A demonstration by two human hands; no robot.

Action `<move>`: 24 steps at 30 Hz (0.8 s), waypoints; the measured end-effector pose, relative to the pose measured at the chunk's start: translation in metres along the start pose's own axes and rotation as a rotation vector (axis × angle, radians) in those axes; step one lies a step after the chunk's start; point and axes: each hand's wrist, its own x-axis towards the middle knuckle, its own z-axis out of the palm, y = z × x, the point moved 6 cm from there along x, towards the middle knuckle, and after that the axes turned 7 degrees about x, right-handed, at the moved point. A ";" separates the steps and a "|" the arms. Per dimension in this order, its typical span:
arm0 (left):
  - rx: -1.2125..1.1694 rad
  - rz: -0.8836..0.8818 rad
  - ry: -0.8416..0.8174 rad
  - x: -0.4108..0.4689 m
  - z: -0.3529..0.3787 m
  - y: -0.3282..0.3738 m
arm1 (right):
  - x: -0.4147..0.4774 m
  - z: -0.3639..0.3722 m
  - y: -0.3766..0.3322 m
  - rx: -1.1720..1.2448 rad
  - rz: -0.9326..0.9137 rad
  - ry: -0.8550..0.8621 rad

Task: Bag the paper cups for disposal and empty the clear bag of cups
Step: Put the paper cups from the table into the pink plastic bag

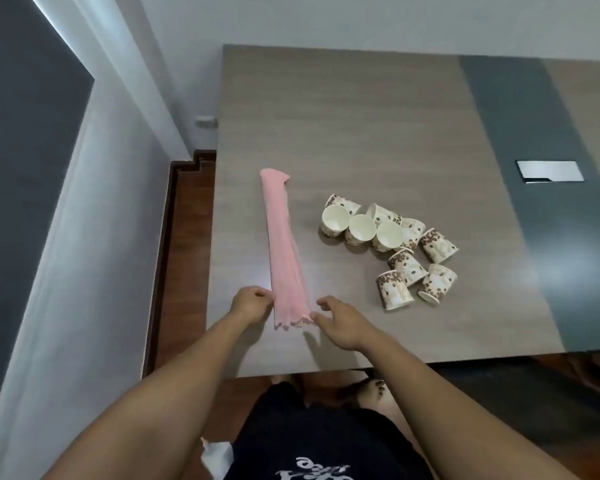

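Observation:
A folded pink plastic bag (283, 244) lies as a long narrow strip on the wooden table (361, 133), its jagged near end toward me. My left hand (252, 303) pinches the left corner of that end. My right hand (340, 325) pinches the right corner with thumb and forefinger, the other fingers spread. To the right of the bag, several paper cups (392, 247) printed with coffee beans lie in a loose pile, some upright with their mouths showing, others tipped on their sides. No clear bag shows on the table.
A dark grey band (520, 168) with a metal cable hatch (549, 170) runs across the table's right part. The table's left edge borders a wooden floor (184, 237) and a white wall. Something white and crumpled (219, 455) lies on the floor by my legs.

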 end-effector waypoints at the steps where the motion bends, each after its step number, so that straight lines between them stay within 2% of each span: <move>1: -0.043 0.015 -0.016 0.002 0.001 0.001 | -0.001 -0.002 0.002 0.014 0.003 0.012; 6: -0.162 -0.016 -0.084 0.004 0.004 0.015 | -0.006 -0.020 0.007 0.041 0.052 0.068; 11: -0.213 -0.232 -0.079 0.016 0.032 0.003 | -0.009 -0.027 0.010 0.053 0.057 0.086; 16: -0.036 -0.107 -0.065 0.016 0.052 0.008 | -0.013 -0.027 0.025 0.063 0.053 0.085; 20: -0.073 0.048 -0.084 0.002 0.041 0.031 | -0.014 -0.028 0.032 0.101 0.046 0.105; 24: -0.086 0.176 -0.108 -0.022 0.021 0.054 | -0.016 -0.029 0.023 0.122 -0.038 0.136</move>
